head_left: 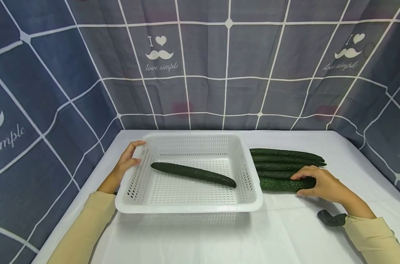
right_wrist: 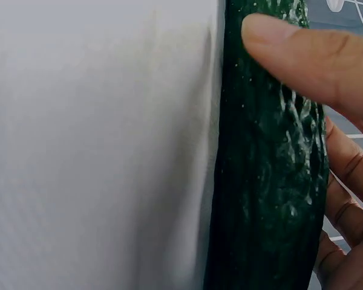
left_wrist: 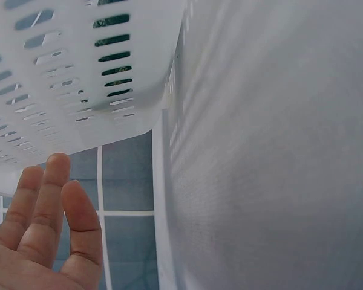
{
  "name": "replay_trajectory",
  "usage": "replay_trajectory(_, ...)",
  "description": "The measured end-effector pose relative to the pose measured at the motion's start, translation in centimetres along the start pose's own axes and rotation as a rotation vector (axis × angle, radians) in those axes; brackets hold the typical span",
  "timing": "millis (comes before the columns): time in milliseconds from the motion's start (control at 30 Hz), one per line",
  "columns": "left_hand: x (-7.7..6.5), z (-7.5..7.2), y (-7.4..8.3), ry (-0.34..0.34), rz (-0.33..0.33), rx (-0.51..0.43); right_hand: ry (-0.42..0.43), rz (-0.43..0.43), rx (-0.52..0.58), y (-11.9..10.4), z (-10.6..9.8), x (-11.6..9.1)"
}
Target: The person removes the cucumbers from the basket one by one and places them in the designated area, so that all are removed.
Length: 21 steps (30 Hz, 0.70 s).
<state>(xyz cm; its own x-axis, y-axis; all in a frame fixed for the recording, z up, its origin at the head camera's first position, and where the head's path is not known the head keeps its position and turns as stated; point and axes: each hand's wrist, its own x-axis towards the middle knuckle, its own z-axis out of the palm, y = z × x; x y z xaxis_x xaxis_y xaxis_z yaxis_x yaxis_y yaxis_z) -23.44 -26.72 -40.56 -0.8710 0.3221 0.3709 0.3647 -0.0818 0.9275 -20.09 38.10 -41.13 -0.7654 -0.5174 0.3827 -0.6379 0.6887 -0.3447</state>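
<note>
A white plastic basket [head_left: 189, 209] with slotted walls has one dark green cucumber [head_left: 193, 175] lying slantwise in it. My left hand [head_left: 125, 161] holds the basket's left rim, with the thumb over the edge; in the left wrist view, fingers [left_wrist: 51, 205] show outside the slotted wall [left_wrist: 78, 78]. Right of the basket, several cucumbers [head_left: 285, 158] lie side by side. My right hand [head_left: 322, 183] grips the right end of the nearest, bumpy-skinned cucumber [head_left: 277, 184], thumb on the near side and fingers across it. Up close, the right wrist view shows thumb and fingers around this cucumber [right_wrist: 266, 181].
A white cloth [head_left: 285, 231] covers the table. Grey-blue checked curtains [head_left: 206, 95] with white lines stand behind it and along both sides. A dark curved object [head_left: 331, 219] sits at my right wrist. The basket's right rim is close to the cucumbers' left ends.
</note>
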Motion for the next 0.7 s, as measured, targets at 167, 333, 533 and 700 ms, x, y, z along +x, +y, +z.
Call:
replay_trajectory(167, 0.2, 0.2, 0.0, 0.019, 0.006, 0.019, -0.003, 0.018, 0.049, -0.1, -0.3, 0.0)
replay_trajectory(333, 0.1, 0.3, 0.0, 0.027, 0.007, 0.013, 0.009, 0.058, 0.125, -0.5, -0.8, 0.0)
replay_trajectory(533, -0.1, 0.1, 0.0, 0.011, 0.005, 0.0, -0.008, 0.051, 0.247, -0.8, -0.9, 0.6)
replay_trajectory(700, 0.0, 0.1, 0.0, -0.008, 0.012, -0.008, -0.054, 0.067, 0.357, -1.5, -1.2, 1.5)
